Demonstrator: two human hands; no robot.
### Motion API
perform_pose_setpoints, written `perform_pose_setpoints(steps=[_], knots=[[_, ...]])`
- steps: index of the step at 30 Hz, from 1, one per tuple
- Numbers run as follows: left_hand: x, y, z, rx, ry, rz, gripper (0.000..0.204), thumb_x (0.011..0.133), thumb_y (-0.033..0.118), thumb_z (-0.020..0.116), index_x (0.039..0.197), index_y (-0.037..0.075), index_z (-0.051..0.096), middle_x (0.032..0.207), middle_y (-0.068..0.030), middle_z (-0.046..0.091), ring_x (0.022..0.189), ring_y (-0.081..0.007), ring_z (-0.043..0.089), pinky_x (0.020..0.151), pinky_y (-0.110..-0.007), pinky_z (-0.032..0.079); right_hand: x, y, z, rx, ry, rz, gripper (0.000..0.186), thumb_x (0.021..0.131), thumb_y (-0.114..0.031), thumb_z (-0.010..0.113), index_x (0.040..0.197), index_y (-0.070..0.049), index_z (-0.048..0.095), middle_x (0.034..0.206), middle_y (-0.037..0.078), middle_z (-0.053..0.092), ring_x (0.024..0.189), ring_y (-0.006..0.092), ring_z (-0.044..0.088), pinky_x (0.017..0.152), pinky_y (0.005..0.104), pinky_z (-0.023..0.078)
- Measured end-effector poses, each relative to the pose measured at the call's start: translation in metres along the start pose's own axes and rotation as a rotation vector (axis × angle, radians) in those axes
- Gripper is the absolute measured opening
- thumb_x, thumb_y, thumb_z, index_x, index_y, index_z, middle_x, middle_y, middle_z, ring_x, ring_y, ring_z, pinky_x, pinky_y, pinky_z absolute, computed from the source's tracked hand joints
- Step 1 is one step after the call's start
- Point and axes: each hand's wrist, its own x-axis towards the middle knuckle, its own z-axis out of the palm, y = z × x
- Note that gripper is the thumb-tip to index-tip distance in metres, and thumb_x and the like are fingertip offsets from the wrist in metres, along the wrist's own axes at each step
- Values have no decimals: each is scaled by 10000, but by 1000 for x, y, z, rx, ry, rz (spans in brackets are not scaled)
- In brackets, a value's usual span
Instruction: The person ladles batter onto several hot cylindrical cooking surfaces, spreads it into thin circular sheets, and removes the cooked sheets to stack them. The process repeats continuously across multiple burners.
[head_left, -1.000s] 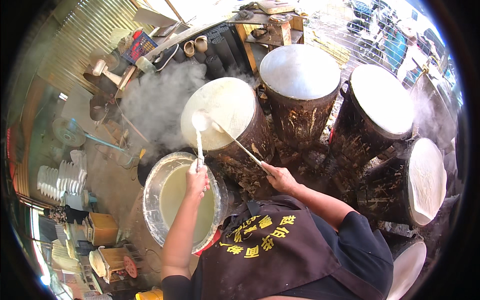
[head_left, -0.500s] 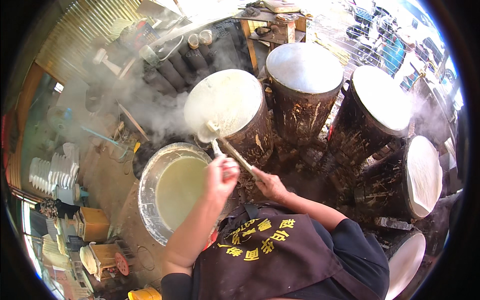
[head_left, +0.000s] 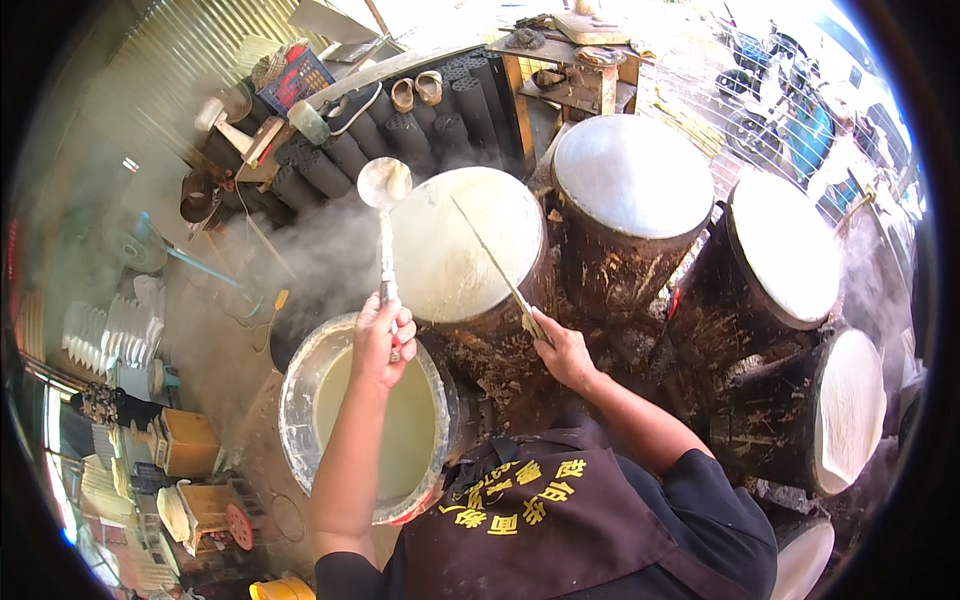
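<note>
My left hand is wrapped round the handle of a ladle, whose bowl is raised beside the left edge of a round steaming griddle coated with a pale layer. In my right hand is a long thin stick, slanting up and left over that griddle; whether it touches the surface I cannot tell. Below my left forearm stands a wide tub of pale, milky liquid. The griddle tops a dark drum stove. Further right are a bare grey griddle and a white-covered griddle.
More drum stoves curve round to my right, one with a white sheet lifting at its edge. Black coal cylinders stand behind, with shoes on top. A wooden stand is at the back. Steam drifts on the left.
The ladle and stick were close together at the griddle's near left edge. Now the ladle is lifted up and left, and the stick points across the griddle. The view has shifted slightly.
</note>
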Motion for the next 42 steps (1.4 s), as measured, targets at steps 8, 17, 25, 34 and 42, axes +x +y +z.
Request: perform_pose_setpoints(steps=[8, 17, 25, 34, 42], knots=[[148, -50, 16, 620, 256, 107, 438, 911, 74, 471, 1339, 34, 389, 702, -41, 505, 426, -96, 445, 299, -260, 376, 135, 21, -32, -282, -39, -47, 487, 795, -118, 573, 1279, -155, 534, 887, 241, 640, 866, 397, 623, 753, 479, 497], [232, -108, -29, 1275, 438, 307, 540, 870, 101, 493, 1385, 61, 335, 983, -213, 638, 585, -243, 639, 409, -352, 493, 223, 21, -16, -423, -213, -32, 447, 801, -53, 490, 1235, -143, 553, 864, 214, 657, 810, 383, 642, 703, 475, 500], [172, -74, 29, 563, 403, -16, 386, 925, 73, 458, 1299, 86, 366, 697, -46, 452, 456, -109, 436, 330, -284, 399, 211, 35, -44, -786, -463, -322, 545, 823, -49, 538, 1345, -81, 383, 809, 201, 616, 710, 299, 671, 552, 383, 518], [140, -60, 32, 395, 360, -58, 83, 929, 92, 488, 963, 103, 414, 705, -33, 437, 514, -102, 447, 370, -257, 384, 176, 55, -99, -407, -331, -144, 569, 784, -50, 507, 1329, -216, 509, 798, 230, 631, 743, 366, 648, 659, 464, 523], [161, -48, 72, -319, 348, -214, 116, 928, 60, 490, 850, 38, 408, 688, -41, 433, 543, -113, 435, 410, -230, 387, 117, 22, -6, -32, -339, 7, 519, 764, -68, 532, 1277, -146, 546, 893, 262, 638, 850, 406, 634, 767, 450, 521]])
